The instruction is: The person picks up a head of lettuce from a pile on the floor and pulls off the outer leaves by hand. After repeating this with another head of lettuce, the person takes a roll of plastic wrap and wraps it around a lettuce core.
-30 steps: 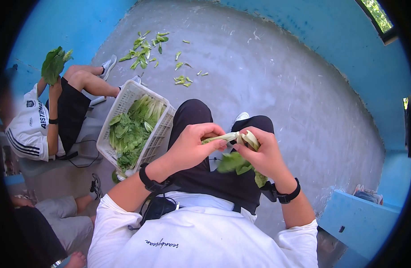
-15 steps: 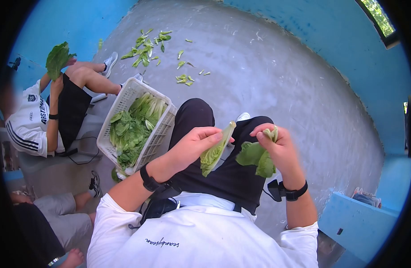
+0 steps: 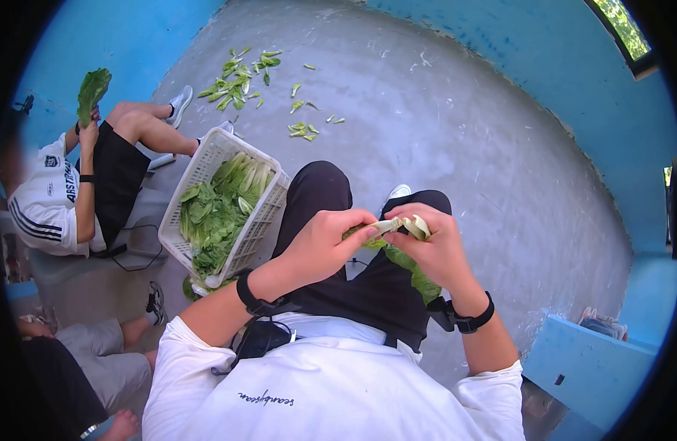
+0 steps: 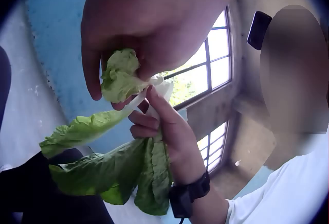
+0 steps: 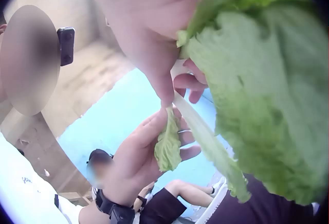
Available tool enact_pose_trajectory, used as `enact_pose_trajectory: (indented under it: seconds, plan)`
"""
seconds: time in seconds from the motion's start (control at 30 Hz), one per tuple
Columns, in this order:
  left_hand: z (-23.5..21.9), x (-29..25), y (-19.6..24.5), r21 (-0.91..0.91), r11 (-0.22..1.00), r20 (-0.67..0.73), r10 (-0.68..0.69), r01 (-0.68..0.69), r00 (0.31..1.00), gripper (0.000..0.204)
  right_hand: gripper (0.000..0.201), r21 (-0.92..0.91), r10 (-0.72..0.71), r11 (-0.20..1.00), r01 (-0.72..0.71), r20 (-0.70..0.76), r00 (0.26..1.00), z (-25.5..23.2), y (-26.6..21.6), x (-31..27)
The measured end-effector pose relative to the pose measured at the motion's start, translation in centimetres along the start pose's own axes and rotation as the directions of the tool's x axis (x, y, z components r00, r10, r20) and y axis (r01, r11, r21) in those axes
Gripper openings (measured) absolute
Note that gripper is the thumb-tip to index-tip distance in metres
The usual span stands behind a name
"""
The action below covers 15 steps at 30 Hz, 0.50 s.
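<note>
My left hand [image 3: 320,241] pinches a small leaf [image 4: 121,75]; just beside it my right hand [image 3: 438,246] grips the bigger leaves [image 5: 262,95], probably steadying them, contact half hidden.

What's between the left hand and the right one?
Pale leaf stalks bridge the gap between the left hand and the right hand, seen in the head view.
</note>
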State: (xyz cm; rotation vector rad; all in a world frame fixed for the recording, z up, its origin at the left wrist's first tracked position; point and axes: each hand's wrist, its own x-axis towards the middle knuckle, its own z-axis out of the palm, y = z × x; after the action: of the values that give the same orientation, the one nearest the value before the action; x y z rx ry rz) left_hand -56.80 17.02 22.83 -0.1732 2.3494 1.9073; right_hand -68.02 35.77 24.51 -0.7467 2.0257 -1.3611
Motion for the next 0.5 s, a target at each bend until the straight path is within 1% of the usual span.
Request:
enact_pose_trajectory:
  seconds: [0.03, 0.07, 0.17, 0.23, 0.27, 0.33, 0.37, 0.4, 0.5]
  plan:
    - [0.0, -0.2, 0.0, 0.065, 0.998, -0.005, 0.020, -0.020, 1.000, 0.018, 0.016, -0.066, 0.069, 0.996, -0.066, 0.051, 0.996, -0.6, -1.0, -0.4]
    - [-0.2, -0.2, -0.1, 0.002, 1.000, 0.037, -0.005, 0.005, 0.999, 0.018, 0.016, -0.135, 0.143, 0.982, -0.129, 0.097, 0.985, -1.1, -1.6, -0.5]
    - [-0.6, -0.4, -0.7, -0.207, 0.972, 0.171, -0.072, 0.107, 0.983, 0.019, 0.015, -0.212, 0.041, 0.977, -0.004, 0.173, 0.984, -1.9, -1.9, -0.7]
    - [-0.8, -0.5, -1.2, -0.366, 0.908, 0.265, -0.109, 0.204, 0.958, 0.020, 0.015, -0.280, -0.052, 0.954, 0.108, 0.200, 0.978, -2.6, -1.6, -0.8]
    - [-0.9, -0.6, -1.5, -0.414, 0.880, 0.262, -0.130, 0.233, 0.956, 0.020, 0.015, -0.312, -0.098, 0.936, 0.164, 0.217, 0.971, -3.1, -1.4, -0.9]
    - [-1.7, -0.7, -1.9, -0.507, 0.813, 0.258, -0.173, 0.285, 0.951, 0.020, 0.013, -0.253, -0.064, 0.963, 0.096, 0.132, 0.989, -4.4, -0.4, -0.9]
    - [-2.2, -0.7, -2.0, -0.510, 0.814, 0.252, -0.165, 0.276, 0.953, 0.019, 0.011, -0.221, -0.044, 0.973, 0.063, 0.091, 0.995, -5.0, 0.1, -0.8]
    - [-2.7, -0.6, -2.0, -0.513, 0.816, 0.246, -0.157, 0.267, 0.956, 0.018, 0.007, -0.072, 0.033, 0.997, -0.030, 0.047, 0.998, -5.3, 0.2, -1.0]
    - [-2.6, -0.6, -2.1, -0.556, 0.799, 0.212, -0.132, 0.231, 0.968, 0.015, 0.008, 0.135, 0.099, 0.985, -0.112, 0.102, 0.990, -5.5, -0.2, -0.7]
